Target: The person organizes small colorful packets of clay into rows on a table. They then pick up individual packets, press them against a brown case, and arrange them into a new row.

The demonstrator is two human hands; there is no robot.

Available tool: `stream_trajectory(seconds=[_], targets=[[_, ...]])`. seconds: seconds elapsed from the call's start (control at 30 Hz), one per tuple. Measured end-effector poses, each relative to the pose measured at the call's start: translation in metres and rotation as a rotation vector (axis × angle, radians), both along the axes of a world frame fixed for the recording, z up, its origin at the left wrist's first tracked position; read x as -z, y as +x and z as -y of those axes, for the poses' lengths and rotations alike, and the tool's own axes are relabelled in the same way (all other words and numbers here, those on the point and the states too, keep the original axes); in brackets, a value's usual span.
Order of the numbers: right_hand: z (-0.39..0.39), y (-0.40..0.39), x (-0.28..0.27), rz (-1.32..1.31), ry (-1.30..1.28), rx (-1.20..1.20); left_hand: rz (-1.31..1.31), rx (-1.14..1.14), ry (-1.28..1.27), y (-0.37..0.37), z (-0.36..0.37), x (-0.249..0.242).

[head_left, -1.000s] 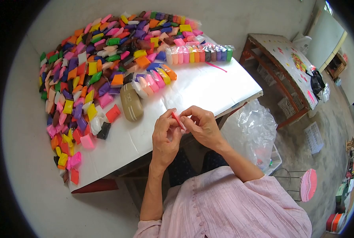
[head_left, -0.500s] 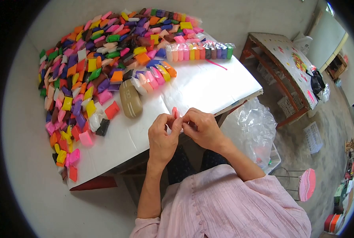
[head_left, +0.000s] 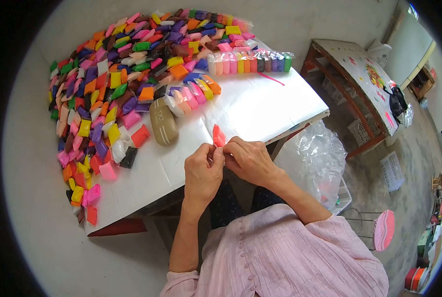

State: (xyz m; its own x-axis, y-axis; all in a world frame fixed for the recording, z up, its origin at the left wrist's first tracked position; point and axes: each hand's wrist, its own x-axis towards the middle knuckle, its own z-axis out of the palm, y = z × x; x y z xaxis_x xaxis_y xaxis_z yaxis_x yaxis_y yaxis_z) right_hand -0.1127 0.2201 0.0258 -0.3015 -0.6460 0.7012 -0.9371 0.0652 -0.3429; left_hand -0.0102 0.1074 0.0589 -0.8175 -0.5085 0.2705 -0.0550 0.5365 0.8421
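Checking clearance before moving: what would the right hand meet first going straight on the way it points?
Most likely the left hand, at its fingertips by the red packet; whether the two hands touch is unclear.

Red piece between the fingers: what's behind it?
Behind the red piece is white tabletop, with a brown rounded object farther left. The patch directly behind it is covered; any part tucked between the left hand and right hand is hidden.
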Motion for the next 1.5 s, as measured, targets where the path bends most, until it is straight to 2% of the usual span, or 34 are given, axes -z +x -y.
stream_trajectory(seconds=[0.2, 0.43, 0.7, 0.83, 0.93, 1.03, 1.2, 1.33, 1.5], targets=[[0.003, -0.006, 0.012, 0.151, -0.009, -0.050, 0.041, -0.026, -0.032, -0.003, 0.001, 0.010], [0.003, -0.009, 0.013, 0.254, -0.020, -0.048, 0.002, -0.034, 0.061, -0.009, -0.001, 0.016], [0.003, -0.014, 0.016, 0.164, -0.037, -0.030, 0.004, -0.100, 0.056, -0.021, 0.010, 0.035], [-0.001, -0.019, 0.021, 0.090, -0.050, -0.027, -0.003, -0.082, 0.206, -0.021, 0.013, 0.038], [-0.002, -0.016, 0.021, -0.096, -0.161, 0.006, -0.001, -0.084, 0.219, -0.022, 0.013, 0.041], [-0.007, -0.011, 0.023, -0.228, -0.132, 0.039, 0.003, -0.124, 0.173, -0.022, 0.008, 0.043], [-0.009, 0.001, 0.024, -0.227, -0.118, 0.173, 0.048, -0.161, 0.087, -0.021, 0.002, 0.038], [-0.005, 0.013, 0.032, -0.136, -0.117, 0.253, -0.014, -0.177, 0.101, -0.022, -0.002, 0.039], [-0.009, 0.014, 0.028, 0.012, -0.100, 0.226, 0.040, -0.196, 0.053, -0.020, -0.004, 0.035]])
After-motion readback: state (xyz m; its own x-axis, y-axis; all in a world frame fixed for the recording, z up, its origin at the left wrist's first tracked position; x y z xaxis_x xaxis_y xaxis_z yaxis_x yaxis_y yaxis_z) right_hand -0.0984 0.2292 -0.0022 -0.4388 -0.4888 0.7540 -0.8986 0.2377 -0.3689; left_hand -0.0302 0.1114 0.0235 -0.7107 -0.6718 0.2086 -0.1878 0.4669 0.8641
